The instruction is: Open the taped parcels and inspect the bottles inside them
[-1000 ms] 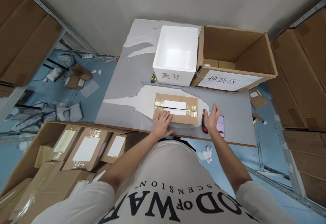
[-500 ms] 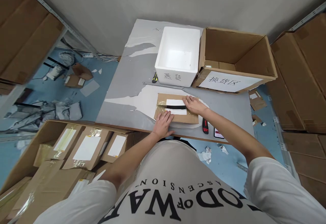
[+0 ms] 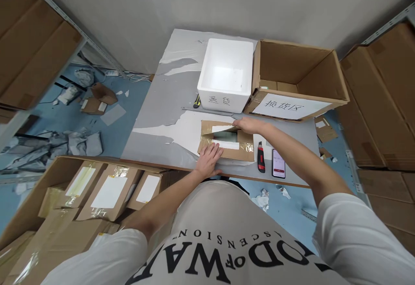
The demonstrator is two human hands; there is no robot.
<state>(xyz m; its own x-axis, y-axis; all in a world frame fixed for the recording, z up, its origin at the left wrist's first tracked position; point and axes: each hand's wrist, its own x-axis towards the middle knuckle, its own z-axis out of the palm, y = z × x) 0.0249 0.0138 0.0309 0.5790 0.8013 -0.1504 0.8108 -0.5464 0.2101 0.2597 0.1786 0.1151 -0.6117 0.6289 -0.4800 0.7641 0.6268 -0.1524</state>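
Observation:
A small brown cardboard box [image 3: 244, 147] with clear tape and a split white label lies near the front edge of the table. Its top is parted along the middle, and something greyish inside shows through the gap, too unclear to name. My right hand [image 3: 249, 125] pinches the far flap at its right part and holds it raised. On the near left part of the box, my left hand [image 3: 207, 159] grips the edge, fingers over the top and thumb toward me. A red and black utility knife [image 3: 261, 157] rests on the table right of the box.
A phone [image 3: 279, 164] lies right of the knife. Behind the box stand a white foam bin [image 3: 223, 99] and a large open carton [image 3: 298, 103], with a yellow cutter [image 3: 197, 101] beside the bin. A big carton [image 3: 61, 160] of taped parcels stands at the left front.
The far flap has been lifted by my right hand, widening the dark slit into an opening. My left hand stays on the box. The view has shifted slightly, showing more of the phone.

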